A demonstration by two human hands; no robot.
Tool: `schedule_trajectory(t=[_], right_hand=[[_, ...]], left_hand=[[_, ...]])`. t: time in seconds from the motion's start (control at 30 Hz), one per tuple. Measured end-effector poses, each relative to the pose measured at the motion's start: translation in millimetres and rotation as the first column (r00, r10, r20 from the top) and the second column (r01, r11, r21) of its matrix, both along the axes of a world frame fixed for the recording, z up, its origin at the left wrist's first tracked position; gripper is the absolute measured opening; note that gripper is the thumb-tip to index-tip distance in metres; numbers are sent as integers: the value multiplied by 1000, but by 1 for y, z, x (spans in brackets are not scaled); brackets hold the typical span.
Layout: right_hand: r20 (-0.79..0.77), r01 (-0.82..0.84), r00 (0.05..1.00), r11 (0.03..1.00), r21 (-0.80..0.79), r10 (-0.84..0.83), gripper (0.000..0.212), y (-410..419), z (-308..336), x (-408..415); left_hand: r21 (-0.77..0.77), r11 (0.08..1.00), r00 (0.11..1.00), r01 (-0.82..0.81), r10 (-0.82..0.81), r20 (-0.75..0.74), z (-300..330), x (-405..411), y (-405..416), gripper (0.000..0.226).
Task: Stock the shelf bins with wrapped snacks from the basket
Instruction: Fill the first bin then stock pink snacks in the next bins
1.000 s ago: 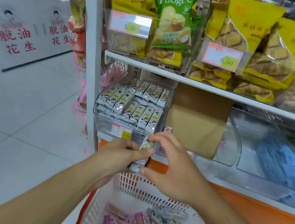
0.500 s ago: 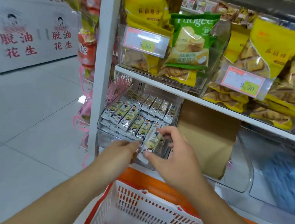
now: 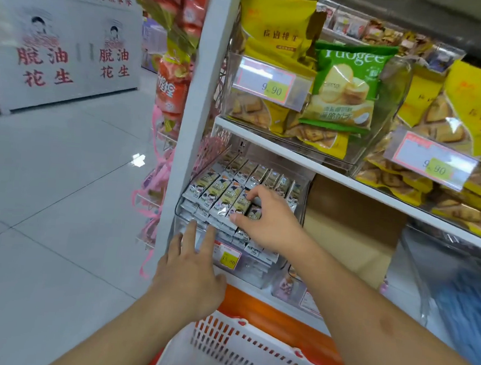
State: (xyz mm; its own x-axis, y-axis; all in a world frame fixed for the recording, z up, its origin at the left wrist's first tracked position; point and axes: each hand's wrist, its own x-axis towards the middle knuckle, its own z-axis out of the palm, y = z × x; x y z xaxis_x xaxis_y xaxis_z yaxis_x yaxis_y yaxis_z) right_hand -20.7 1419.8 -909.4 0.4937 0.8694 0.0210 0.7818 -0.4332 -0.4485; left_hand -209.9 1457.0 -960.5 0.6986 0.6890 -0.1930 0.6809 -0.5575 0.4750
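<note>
A clear shelf bin (image 3: 258,273) on the lower shelf holds rows of small wrapped snack bars (image 3: 218,189). My right hand (image 3: 273,222) reaches into the bin and pinches one wrapped snack bar (image 3: 242,205) between thumb and forefinger, in the front row. My left hand (image 3: 192,273) is below it, with straight fingers touching the bin's front wall beside the price tag (image 3: 228,257). The white and orange basket (image 3: 249,347) sits at the bottom of the view, and its contents are out of frame.
Yellow biscuit bags (image 3: 277,32) and a green bag (image 3: 347,87) fill bins on the shelf above. A cardboard sheet (image 3: 351,220) and another clear bin (image 3: 416,268) stand to the right. Pink-ribboned goods (image 3: 159,176) hang on the shelf post; tiled floor (image 3: 45,195) lies left.
Both hands rose from above the basket to the bin. My right hand carried the snack bar into the front row, and my left hand let go and opened against the bin front.
</note>
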Motion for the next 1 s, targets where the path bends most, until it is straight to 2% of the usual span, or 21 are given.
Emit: schedule_trajectory(t=[0.2,0.3,0.4,0.5,0.57,0.67,0.73,0.8,0.87,0.93,1.0], right_hand=[[7,5,1000,998,69,-5,58,-20,2,-10],[5,-23,1000,989,148,23,54,-47,7,-21],[-1,-44,999,979,201,45,45,-86,2,-35],[-142,-42,987,971,234,76,29,-126,-28,-50],[-257,-50,963,989,139,84,27,-153,-63,-58],[-334,-101,941,987,-123,54,36,-194,-127,-64],[-379,-101,924,934,-342,-40,45,-216,-172,-62],[-498,-129,851,851,-509,-169,59,-232,-209,-62],[-581,-201,781,790,-579,-228,63,-244,-238,-67],[-522,-272,842,728,-630,-138,53,-255,-258,-72],[-508,-320,858,693,-646,-77,56,-261,-276,-77]], left_hand=[[-38,999,999,-18,19,35,2,-1,-2,88],[-38,999,988,-38,43,146,5,-5,-11,84],[-19,1000,971,-18,22,239,5,-12,-25,67],[-89,995,981,35,-18,191,-7,-13,-36,53],[-141,989,992,50,-33,122,-27,-11,-41,50],[-177,983,998,45,-51,-32,-67,-15,-50,57],[-180,984,990,6,-32,-140,-98,-22,-51,66],[-208,974,970,-87,35,-241,-129,-31,-48,81],[-273,938,937,-214,118,-330,-156,-38,-45,94],[-353,875,912,-331,201,-357,-179,-41,-45,98],[-388,836,902,-387,257,-347,-193,-41,-48,100]])
